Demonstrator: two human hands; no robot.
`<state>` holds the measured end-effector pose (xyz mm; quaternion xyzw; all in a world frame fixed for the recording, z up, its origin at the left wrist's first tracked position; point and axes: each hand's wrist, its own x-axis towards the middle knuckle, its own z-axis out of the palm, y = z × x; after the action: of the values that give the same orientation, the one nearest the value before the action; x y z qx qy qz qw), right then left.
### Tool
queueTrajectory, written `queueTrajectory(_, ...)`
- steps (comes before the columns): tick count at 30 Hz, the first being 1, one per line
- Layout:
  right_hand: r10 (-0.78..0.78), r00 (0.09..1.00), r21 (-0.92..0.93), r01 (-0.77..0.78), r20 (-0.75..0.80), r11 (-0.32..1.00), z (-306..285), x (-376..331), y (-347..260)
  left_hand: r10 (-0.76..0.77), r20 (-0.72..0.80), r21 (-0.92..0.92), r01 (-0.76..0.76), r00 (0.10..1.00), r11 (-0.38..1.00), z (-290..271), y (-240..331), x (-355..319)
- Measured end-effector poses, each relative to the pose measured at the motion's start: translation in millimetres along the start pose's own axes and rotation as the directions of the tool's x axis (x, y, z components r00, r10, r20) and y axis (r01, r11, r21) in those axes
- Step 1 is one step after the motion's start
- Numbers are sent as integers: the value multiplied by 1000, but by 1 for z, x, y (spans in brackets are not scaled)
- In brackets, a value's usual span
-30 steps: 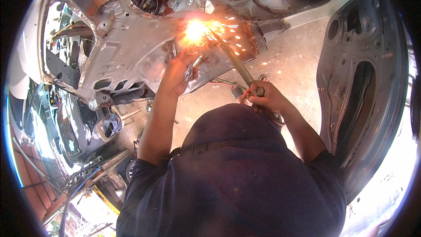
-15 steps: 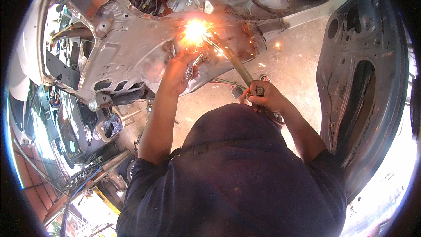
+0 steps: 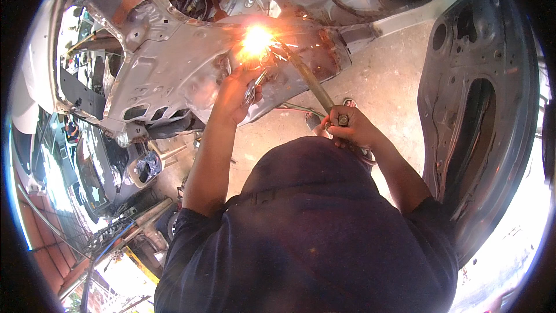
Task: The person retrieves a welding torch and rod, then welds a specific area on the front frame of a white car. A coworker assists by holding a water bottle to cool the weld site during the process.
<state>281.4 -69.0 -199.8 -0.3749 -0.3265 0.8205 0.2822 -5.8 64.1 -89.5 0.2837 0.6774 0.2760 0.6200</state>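
Closed around the handle of a brass-coloured gas torch point(image 3: 315, 86), my right hand point(image 3: 356, 130) is just ahead of my body. The torch slants up and left to a bright flame point(image 3: 258, 40) with sparks flying from it. That glare hides the torch tip and the spot it meets on the grey car body panel point(image 3: 168, 72). My left hand point(image 3: 233, 97) is closed on silver pliers point(image 3: 251, 93), right below the flame. The jaws of the pliers are lost in the glow. Bare, rusty metal point(image 3: 329, 46) shows on the panel right of the flame.
A detached grey car door point(image 3: 449, 98) stands at the right. Hoses point(image 3: 366, 157) hang below my right hand, near my feet point(image 3: 313, 120) on the concrete floor point(image 3: 388, 75). Wiring and open bodywork lie beyond the panel; metal parts point(image 3: 153, 220) clutter the lower left.
Fewer sparks fly out to the right now, and the glow has shifted slightly. Both hands stay nearly where they were, still holding the torch and pliers.
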Motion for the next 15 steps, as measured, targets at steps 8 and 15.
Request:
queueTrajectory(8, 0, 1000, -3, 0, 1, 1000, 0, -1, -1, -4, 38, 17, 3, 999, 1000, -8, -4, 7)
queueTrajectory(15, 5, 1000, -9, -5, -8, 1000, -1, 0, -1, 7, 68, -8, -7, 998, 1000, -9, -7, 12)
